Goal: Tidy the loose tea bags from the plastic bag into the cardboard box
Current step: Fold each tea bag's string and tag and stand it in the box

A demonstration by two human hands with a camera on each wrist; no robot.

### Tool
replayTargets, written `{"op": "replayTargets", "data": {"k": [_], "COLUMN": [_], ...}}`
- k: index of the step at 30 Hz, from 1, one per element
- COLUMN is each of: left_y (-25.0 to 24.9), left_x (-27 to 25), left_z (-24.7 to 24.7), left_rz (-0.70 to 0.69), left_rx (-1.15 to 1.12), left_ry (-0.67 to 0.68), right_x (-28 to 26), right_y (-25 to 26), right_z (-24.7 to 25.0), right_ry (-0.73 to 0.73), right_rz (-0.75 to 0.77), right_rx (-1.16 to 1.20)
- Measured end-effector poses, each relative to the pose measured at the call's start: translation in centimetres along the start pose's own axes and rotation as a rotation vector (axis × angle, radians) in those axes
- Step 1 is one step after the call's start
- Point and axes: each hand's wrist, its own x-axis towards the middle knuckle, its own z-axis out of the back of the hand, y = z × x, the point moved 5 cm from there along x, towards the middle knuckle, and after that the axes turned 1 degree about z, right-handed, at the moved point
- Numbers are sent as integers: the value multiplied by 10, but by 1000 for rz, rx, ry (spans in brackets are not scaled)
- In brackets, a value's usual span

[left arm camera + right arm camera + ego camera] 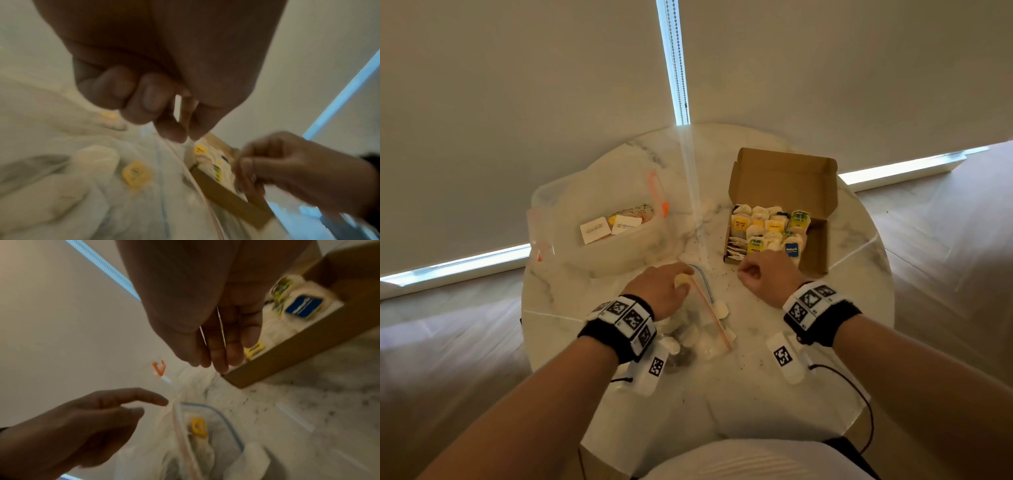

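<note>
A small clear zip bag of loose tea bags lies on the marble table in front of me. One tea bag with a yellow tag shows inside it. My left hand is at the bag's mouth, thumb and forefinger pinching the rim. The open cardboard box stands to the right, packed with tea bags. My right hand hovers by the box's near left corner, fingers curled, with thin white threads across its palm.
A larger clear bag with an orange slider lies at the back left and holds a few paper packets. Dark tea crumbs are scattered between the bags and the box. Blinds hang behind the round table.
</note>
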Motion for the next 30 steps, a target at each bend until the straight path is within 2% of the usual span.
{"op": "replayTargets", "data": {"k": [2, 3, 5, 9, 11, 14, 16, 19, 24, 26, 28, 30], "left_y": [27, 44, 81, 139, 153, 155, 150, 145, 131, 120, 115, 116], "left_x": [-7, -13, -29, -46, -44, -37, -34, -32, -49, -58, -65, -71], "left_z": [17, 24, 30, 21, 10, -6, -7, -1, 15, 11, 3, 15], "left_rz": [107, 170, 303, 541, 600, 557, 486, 376, 227, 169, 128, 145], "left_rx": [-181, -202, -195, -283, -377, -769, -850, -703, -630, -592, -524, -555], "left_ry": [-215, -314, -429, -504, -432, -282, -262, -350, -543, -473, -390, -510], "right_x": [-2, -1, 3, 18, 26, 30, 26, 13, -11, -18, -26, -32], "right_y": [12, 17, 26, 41, 45, 48, 45, 33, 19, 17, 18, 21], "right_z": [-17, -26, -41, -63, -70, -71, -63, -47, -26, -23, -25, -21], "right_ry": [102, 144, 196, 195, 174, 131, 78, 8, -37, -12, 82, 106], "right_rz": [-21, -36, -63, -203, -269, -320, -347, -371, -360, -341, -333, -295], "right_rx": [22, 32, 27, 177, 308, 471, 527, 597, 679, 709, 696, 706]}}
